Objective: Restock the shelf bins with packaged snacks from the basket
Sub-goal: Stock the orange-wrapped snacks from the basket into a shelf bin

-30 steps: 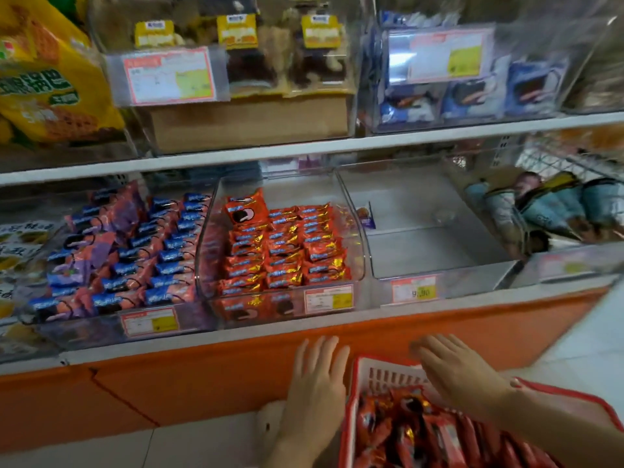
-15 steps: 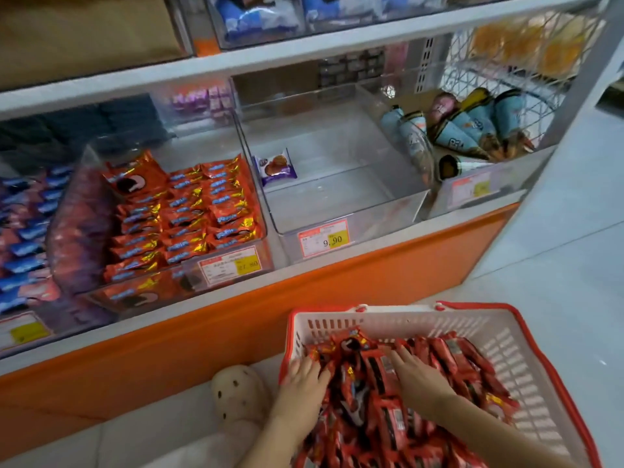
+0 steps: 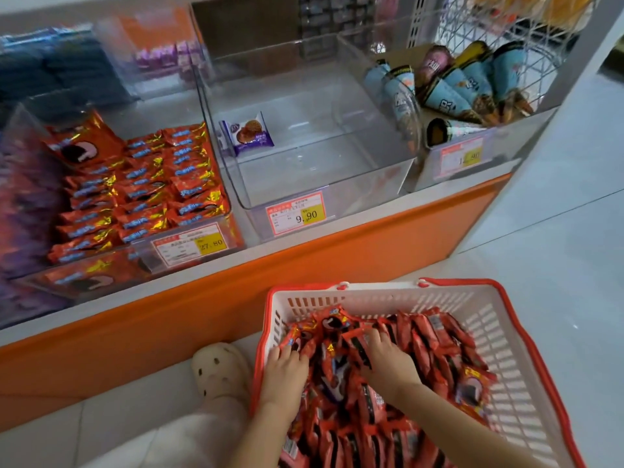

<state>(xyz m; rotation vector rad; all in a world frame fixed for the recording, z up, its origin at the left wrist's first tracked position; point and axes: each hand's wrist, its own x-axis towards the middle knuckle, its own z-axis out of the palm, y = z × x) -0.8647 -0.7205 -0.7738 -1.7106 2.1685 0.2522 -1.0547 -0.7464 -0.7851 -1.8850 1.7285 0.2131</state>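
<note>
Basket (image 3: 499, 332) sits on the floor, heaped with red snack packs (image 3: 422, 336). Right hand (image 3: 388, 363) is in the pile, fingers curled over a pack. Left hand (image 3: 283, 369) has fingers bent onto the packs, grip unclear. Left bin (image 3: 141, 261) is nearly full of the same packs. Middle bin (image 3: 320, 163) holds one purple pack (image 3: 248, 133), the rest bare floor. Right bin (image 3: 506, 153) holds cones (image 3: 456, 92).

The white shelf (image 3: 378, 214) carried a row of clear bins. Left of the middle bin (image 3: 320, 157) sat a bin of red packets (image 3: 141, 265); right of it, a bin of cones (image 3: 499, 143). In front of it, the tiled floor (image 3: 557, 231) bore the basket (image 3: 388, 300).
</note>
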